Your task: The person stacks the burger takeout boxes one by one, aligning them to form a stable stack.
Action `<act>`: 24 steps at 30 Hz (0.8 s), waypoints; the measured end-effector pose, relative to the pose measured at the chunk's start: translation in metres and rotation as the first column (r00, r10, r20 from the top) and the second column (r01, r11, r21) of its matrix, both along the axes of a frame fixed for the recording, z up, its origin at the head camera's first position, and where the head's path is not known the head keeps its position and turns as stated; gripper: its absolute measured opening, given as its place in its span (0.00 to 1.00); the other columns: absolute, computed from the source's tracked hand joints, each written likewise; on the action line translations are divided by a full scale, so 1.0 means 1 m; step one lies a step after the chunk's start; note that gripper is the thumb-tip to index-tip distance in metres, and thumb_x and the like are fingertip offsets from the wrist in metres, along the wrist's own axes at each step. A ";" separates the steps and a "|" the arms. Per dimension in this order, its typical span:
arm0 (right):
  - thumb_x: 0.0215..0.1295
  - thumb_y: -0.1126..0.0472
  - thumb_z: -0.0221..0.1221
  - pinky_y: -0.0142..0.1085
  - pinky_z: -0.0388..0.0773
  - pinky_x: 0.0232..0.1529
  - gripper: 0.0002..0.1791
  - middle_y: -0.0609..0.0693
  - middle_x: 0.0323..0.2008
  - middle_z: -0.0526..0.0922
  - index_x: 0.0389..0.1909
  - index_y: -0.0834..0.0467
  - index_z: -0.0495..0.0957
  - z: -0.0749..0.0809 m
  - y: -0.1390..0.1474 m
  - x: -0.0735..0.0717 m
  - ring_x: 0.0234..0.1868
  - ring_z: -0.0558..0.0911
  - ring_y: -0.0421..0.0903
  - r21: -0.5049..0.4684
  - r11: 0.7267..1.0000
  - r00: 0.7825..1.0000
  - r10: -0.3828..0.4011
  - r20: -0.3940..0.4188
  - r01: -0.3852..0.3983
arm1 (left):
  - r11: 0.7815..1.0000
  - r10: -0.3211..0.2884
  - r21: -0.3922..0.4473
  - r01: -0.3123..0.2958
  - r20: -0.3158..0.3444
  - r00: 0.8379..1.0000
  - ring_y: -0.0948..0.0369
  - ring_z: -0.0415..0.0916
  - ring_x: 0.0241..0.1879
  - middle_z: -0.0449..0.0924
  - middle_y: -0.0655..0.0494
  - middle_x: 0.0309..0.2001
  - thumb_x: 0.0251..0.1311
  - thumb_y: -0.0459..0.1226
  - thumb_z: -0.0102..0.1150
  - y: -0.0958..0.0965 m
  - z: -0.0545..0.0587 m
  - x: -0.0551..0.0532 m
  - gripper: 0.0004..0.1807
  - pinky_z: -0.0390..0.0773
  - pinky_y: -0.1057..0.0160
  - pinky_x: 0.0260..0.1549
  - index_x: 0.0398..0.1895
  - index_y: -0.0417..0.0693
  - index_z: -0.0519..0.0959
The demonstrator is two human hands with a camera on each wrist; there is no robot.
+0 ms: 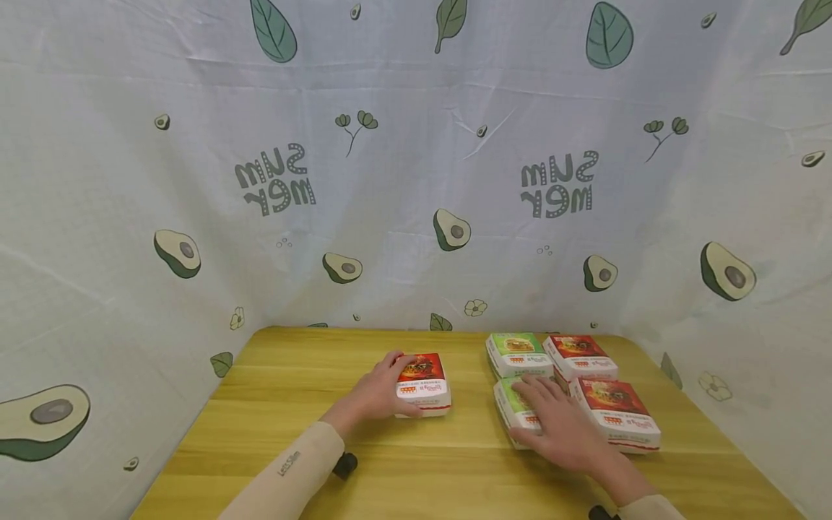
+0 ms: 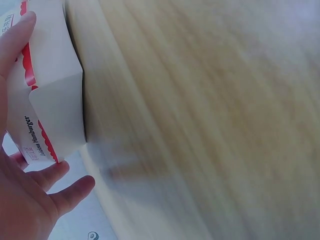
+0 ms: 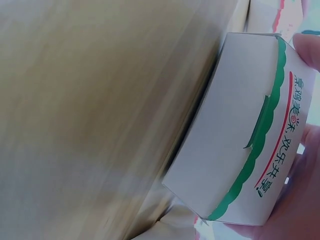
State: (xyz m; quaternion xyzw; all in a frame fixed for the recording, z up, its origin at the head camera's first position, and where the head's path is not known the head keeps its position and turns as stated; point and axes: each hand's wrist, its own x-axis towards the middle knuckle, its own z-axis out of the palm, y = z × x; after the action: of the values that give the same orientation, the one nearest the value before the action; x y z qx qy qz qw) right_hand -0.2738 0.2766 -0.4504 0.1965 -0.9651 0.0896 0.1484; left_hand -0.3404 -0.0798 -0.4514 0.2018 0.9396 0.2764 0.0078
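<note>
A red-topped hamburger box [image 1: 424,393] sits on the wooden table, left of the other boxes. My left hand [image 1: 373,390] holds it from its left side, thumb at the near face and fingers by the far corner. In the left wrist view, the thumb [image 2: 20,40] lies against the white and red side of the carton. My right hand [image 1: 559,426] grips a green-topped hamburger box [image 1: 509,404] from above, its palm covering the right part of the lid. The right wrist view shows this box's white side [image 3: 240,130] with a green scalloped band.
Behind the right hand stand another green-topped box [image 1: 518,355] and a red-topped box [image 1: 580,357]. A further red-topped box [image 1: 614,412] is just right of that hand. A white avocado-print cloth [image 1: 403,180] hangs behind the table [image 1: 292,375].
</note>
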 end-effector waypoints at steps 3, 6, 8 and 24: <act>0.58 0.27 0.61 0.72 0.55 0.66 0.44 0.53 0.72 0.68 0.69 0.48 0.70 0.001 -0.001 0.000 0.73 0.64 0.58 -0.014 1.000 1.000 -0.005 0.025 0.005 | 1.000 0.000 -0.003 0.000 0.006 1.000 0.46 0.64 0.69 0.52 0.53 0.78 0.42 0.62 0.76 -0.001 0.001 -0.001 0.56 0.68 0.36 0.62 0.76 0.69 0.59; 0.56 0.26 0.62 0.69 0.58 0.66 0.45 0.53 0.73 0.67 0.69 0.48 0.70 0.003 -0.002 0.001 0.73 0.63 0.59 -0.018 1.000 0.999 0.005 0.049 -0.004 | 1.000 -0.002 -0.010 0.002 0.010 1.000 0.46 0.64 0.69 0.51 0.53 0.78 0.41 0.62 0.77 -0.001 0.001 -0.002 0.56 0.69 0.36 0.61 0.76 0.69 0.59; 0.54 0.25 0.63 0.68 0.61 0.65 0.46 0.53 0.73 0.66 0.70 0.47 0.70 0.005 -0.001 0.001 0.74 0.63 0.60 -0.023 1.000 0.997 0.019 0.072 -0.018 | 1.000 -0.005 -0.012 0.005 0.010 1.000 0.46 0.64 0.68 0.51 0.53 0.78 0.41 0.62 0.77 -0.001 0.001 -0.003 0.57 0.69 0.36 0.61 0.76 0.69 0.59; 0.42 0.42 0.79 0.59 0.69 0.64 0.58 0.53 0.74 0.63 0.75 0.51 0.62 0.010 0.006 0.002 0.74 0.62 0.57 -0.106 0.992 0.977 0.088 0.196 -0.068 | 1.000 -0.003 0.000 0.003 0.028 1.000 0.48 0.69 0.62 0.52 0.53 0.76 0.40 0.61 0.78 -0.002 0.001 -0.005 0.56 0.72 0.38 0.57 0.75 0.72 0.59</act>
State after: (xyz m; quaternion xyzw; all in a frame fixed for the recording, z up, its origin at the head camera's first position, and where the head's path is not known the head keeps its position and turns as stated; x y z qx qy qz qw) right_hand -0.2715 0.2825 -0.4399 0.2166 -0.9610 0.1622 0.0566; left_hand -0.3456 -0.0814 -0.4506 0.1993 0.9391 0.2791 0.0211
